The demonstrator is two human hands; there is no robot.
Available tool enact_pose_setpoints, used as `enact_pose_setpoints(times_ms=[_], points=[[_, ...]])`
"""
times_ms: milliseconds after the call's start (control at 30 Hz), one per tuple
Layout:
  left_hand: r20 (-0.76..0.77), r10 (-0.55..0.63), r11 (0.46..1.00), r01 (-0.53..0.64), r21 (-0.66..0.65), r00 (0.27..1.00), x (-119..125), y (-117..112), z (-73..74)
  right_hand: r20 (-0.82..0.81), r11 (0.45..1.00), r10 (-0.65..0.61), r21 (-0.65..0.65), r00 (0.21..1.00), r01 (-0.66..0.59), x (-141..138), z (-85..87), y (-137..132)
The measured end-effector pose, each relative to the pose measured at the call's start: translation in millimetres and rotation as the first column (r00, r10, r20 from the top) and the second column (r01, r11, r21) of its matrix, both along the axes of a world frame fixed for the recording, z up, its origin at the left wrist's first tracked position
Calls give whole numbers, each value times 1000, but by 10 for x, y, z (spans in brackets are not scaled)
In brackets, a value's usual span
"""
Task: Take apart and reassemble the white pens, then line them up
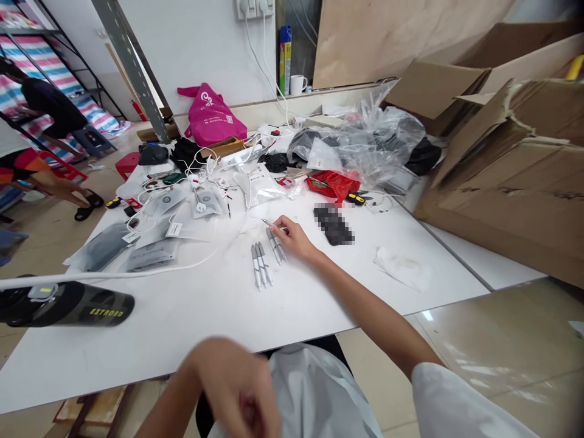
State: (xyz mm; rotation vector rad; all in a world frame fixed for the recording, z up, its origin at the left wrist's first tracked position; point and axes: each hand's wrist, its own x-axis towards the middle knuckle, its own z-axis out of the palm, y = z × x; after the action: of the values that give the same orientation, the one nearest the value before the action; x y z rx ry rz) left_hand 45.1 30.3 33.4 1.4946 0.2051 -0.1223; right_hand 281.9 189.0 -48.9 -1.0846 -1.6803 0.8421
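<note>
Our right grip (295,238) is pinched on a pen (267,222) over the worktop (219,304), so let's stay light and not bump the three-pen row (261,263); our blurry left grip (235,383), we honestly can't tell.

Around the three lined-up pens (261,266), I could steer across bare tabletop (196,310) from 6 to 8 o'clock, above the left hand (237,383) at 6; the bottle (91,304) blocks me past 8, bagged packets (150,255) and a cable (114,275) from 9 to 10, a white bag (262,187) at 12, the right hand (294,239) and forearm (371,307) from 1 to 4
</note>
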Motion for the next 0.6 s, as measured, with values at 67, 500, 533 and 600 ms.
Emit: enact_pose_setpoints(times_ms=[67, 500, 533, 600], points=[[83, 396, 913, -401, 68, 915, 53, 343, -33, 40, 1000, -8, 28, 999, 7, -8, -13, -14], [356, 934, 32, -999, 25, 39, 359, 1399, -807, 363, 974, 34, 195, 931, -112, -4, -114, -48], [360, 933, 29, -1000, 3, 28, 341, 1391, -811, 377, 971, 29, 208, 926, -115, 1, -115, -49], [363, 930, 59, -998, -15, 49, 310, 1389, -812, 408, 963, 12, 240, 913, -120, 17, -114, -48]])
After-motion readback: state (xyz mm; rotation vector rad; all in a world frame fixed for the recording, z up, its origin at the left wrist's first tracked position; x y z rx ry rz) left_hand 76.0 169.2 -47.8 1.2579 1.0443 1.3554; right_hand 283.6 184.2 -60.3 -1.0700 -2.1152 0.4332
